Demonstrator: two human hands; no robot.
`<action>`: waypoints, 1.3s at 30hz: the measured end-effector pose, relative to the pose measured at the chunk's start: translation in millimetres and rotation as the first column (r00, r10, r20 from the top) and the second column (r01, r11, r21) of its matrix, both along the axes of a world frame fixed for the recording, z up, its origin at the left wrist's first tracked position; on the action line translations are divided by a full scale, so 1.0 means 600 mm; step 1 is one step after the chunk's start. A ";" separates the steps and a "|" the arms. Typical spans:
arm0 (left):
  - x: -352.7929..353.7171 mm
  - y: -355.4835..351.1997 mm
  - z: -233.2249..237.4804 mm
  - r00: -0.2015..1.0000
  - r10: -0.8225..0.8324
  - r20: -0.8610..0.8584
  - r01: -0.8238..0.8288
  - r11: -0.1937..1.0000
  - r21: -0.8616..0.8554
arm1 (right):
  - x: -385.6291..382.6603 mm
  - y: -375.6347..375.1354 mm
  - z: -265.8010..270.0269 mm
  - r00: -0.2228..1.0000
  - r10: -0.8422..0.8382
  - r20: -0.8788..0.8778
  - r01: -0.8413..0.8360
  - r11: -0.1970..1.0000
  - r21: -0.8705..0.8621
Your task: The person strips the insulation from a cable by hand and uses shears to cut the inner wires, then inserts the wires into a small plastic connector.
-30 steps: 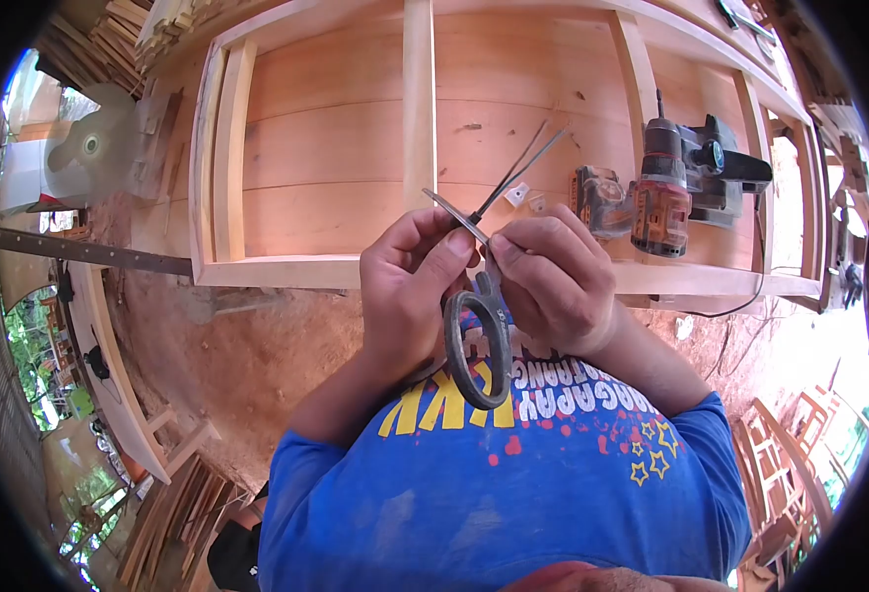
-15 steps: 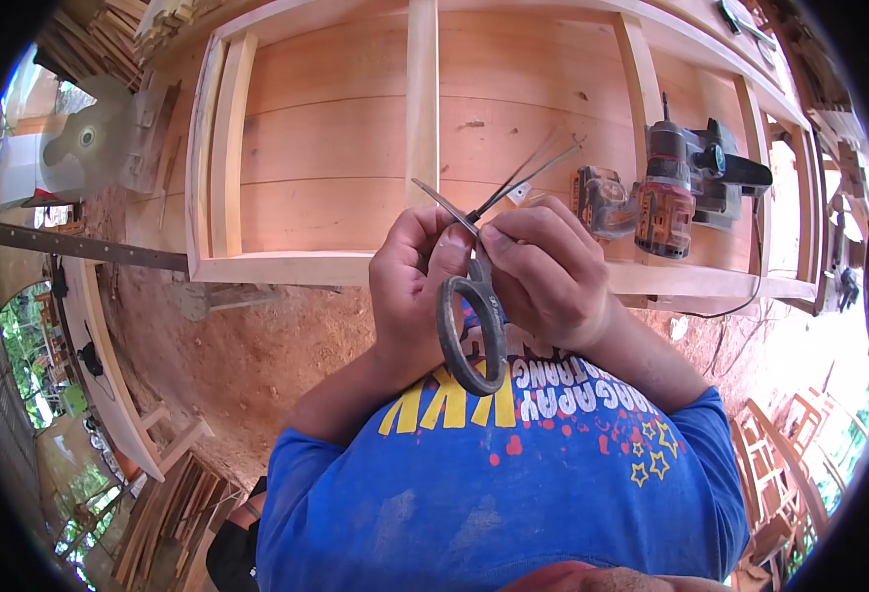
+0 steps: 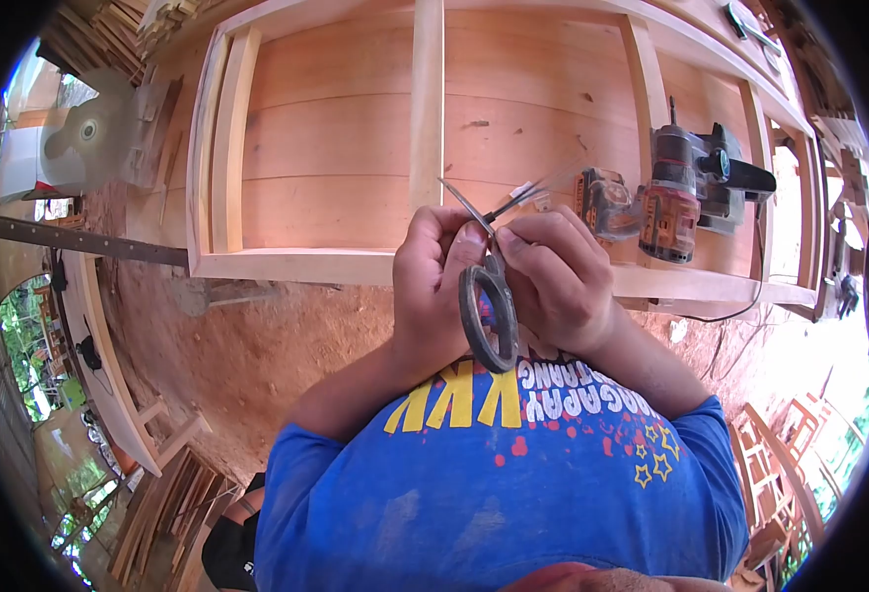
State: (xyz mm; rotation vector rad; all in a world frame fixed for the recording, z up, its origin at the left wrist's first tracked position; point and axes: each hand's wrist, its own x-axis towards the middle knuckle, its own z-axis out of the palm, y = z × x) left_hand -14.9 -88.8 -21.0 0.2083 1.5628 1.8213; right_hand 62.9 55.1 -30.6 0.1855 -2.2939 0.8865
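My left hand [image 3: 439,281] is closed, its thumb pressed where a thin dark cable [image 3: 502,210] comes out towards the upper right. The cable splits into several fine wires, blurred at their tips. My right hand [image 3: 563,276] is closed beside it, fingertips pinched at the middle of a pair of scissors [image 3: 472,314]. One scissor blade points to the upper left and crosses the cable by my left thumb. The black handle loop hangs between my hands, in front of my blue shirt. The exact grip of my fingers behind the blade is partly hidden.
A wooden frame with a planked panel [image 3: 331,138] lies beyond my hands. On its right side are a cordless drill [image 3: 669,202], a battery pack [image 3: 607,202] and another dark power tool [image 3: 725,178]. A fan [image 3: 87,130] stands at left; lumber [image 3: 163,528] lies lower left.
Both hands and the scissors have shifted slightly right, and the handle loop has risen a little. The loose wire ends have moved and are now blurred.
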 end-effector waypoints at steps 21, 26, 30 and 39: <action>-0.009 -0.025 0.006 0.988 -0.083 -0.134 0.078 0.996 -0.041 | -0.003 -0.007 0.013 0.997 0.076 0.028 -0.075 0.997 -0.017; 0.005 -0.016 -0.003 0.996 -0.084 -0.017 0.085 0.995 0.051 | 0.006 -0.003 0.019 0.997 0.067 0.042 -0.067 0.998 -0.002; -0.001 -0.016 -0.011 0.996 -0.067 -0.059 0.069 0.997 0.024 | 0.016 -0.003 0.016 0.998 0.054 0.045 -0.055 0.998 0.014; 0.006 -0.011 0.004 0.985 -0.035 -0.170 0.038 0.999 0.010 | 0.011 -0.008 0.020 0.999 0.050 0.017 -0.050 0.998 0.023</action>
